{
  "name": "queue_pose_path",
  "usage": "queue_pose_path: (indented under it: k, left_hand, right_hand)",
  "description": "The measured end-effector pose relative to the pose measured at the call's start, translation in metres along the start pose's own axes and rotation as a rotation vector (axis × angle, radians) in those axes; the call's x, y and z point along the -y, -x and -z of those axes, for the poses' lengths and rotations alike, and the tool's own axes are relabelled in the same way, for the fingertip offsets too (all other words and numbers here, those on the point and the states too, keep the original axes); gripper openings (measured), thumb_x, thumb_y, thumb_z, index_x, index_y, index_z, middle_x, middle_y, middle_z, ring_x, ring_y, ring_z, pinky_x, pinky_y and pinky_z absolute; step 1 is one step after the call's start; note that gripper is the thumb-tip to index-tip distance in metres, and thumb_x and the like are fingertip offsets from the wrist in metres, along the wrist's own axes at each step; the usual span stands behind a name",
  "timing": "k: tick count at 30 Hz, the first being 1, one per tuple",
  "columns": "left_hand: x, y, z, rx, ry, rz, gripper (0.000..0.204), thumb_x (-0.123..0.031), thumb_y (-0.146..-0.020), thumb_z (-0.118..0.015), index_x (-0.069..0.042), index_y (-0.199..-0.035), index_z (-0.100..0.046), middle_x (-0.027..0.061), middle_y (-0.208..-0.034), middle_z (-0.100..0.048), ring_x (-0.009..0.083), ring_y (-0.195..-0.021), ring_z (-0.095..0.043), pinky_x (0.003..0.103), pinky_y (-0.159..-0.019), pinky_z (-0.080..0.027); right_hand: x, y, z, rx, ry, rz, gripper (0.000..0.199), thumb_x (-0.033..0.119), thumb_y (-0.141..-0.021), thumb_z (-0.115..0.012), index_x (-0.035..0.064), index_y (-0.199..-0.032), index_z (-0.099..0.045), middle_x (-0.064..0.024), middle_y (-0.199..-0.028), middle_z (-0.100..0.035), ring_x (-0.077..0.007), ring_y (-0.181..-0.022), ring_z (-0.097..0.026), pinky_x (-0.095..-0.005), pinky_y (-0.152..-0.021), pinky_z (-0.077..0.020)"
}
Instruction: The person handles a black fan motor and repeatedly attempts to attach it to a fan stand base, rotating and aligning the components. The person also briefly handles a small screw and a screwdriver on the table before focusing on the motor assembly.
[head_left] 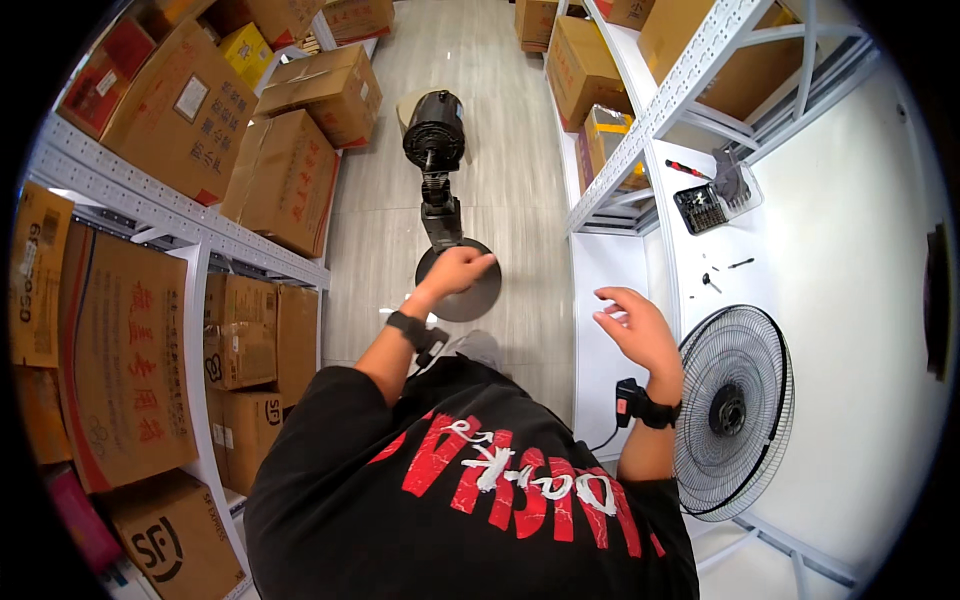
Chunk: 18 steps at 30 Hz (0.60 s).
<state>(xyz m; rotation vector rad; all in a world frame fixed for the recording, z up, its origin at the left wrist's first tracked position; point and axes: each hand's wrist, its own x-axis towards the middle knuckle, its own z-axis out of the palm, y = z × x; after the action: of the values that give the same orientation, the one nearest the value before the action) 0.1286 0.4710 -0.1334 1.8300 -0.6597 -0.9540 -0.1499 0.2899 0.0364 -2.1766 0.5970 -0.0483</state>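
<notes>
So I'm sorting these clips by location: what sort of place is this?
Most likely a stockroom or small warehouse: metal shelving stacked with cardboard boxes lines a narrow aisle, and a white worktable holds a fan grille and a screwdriver bit set.

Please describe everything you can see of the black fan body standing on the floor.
The fan body is black, apparently plastic, and stands upright on the pale floor between the shelves. It has a round flat base, a short column and a round motor housing on top; no grille or blades are mounted. The left hand rests on the base. The right hand is apart, open in the air.
</notes>
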Motion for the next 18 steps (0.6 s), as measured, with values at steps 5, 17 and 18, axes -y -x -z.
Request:
queue_pose_path:
  k: [5, 17, 18]
  left_hand:
    - [0.048, 0.040, 0.084, -0.187, 0.107, 0.123, 0.036, -0.036, -0.092, -0.062, -0.004, -0.077, -0.062, 0.0013, -0.069, -0.060, 0.0100, -0.063, -0.055, 0.028, -0.060, -0.046]
    - [0.065, -0.003, 0.221, -0.185, 0.329, 0.035, 0.050, -0.047, -0.095, -0.057, -0.004, -0.120, -0.058, 0.0045, -0.107, -0.065, 0.0122, -0.095, -0.059, 0.030, -0.080, -0.048]
    - [0.055, -0.016, 0.225, -0.148, 0.343, 0.010, 0.052, -0.048, -0.096, -0.056, -0.005, -0.124, -0.056, 0.0046, -0.112, -0.064, 0.0125, -0.100, -0.058, 0.030, -0.083, -0.047]
  right_hand:
    - [0.022, -0.039, -0.046, 0.081, -0.074, 0.012, 0.037, 0.020, -0.087, -0.067, 0.0010, -0.119, -0.061, -0.0135, -0.114, -0.064, -0.0224, -0.093, -0.066, -0.0321, -0.079, -0.0533]
    - [0.046, -0.208, -0.156, 0.096, -0.675, -0.204, 0.058, 0.039, -0.098, -0.055, 0.0012, -0.140, -0.042, -0.0153, -0.131, -0.056, -0.0228, -0.115, -0.057, -0.0343, -0.093, -0.0485]
    - [0.047, -0.222, -0.156, 0.075, -0.739, -0.222, 0.062, 0.043, -0.098, -0.054, 0.0012, -0.142, -0.039, -0.0164, -0.134, -0.054, -0.0241, -0.120, -0.055, -0.0356, -0.095, -0.0474]
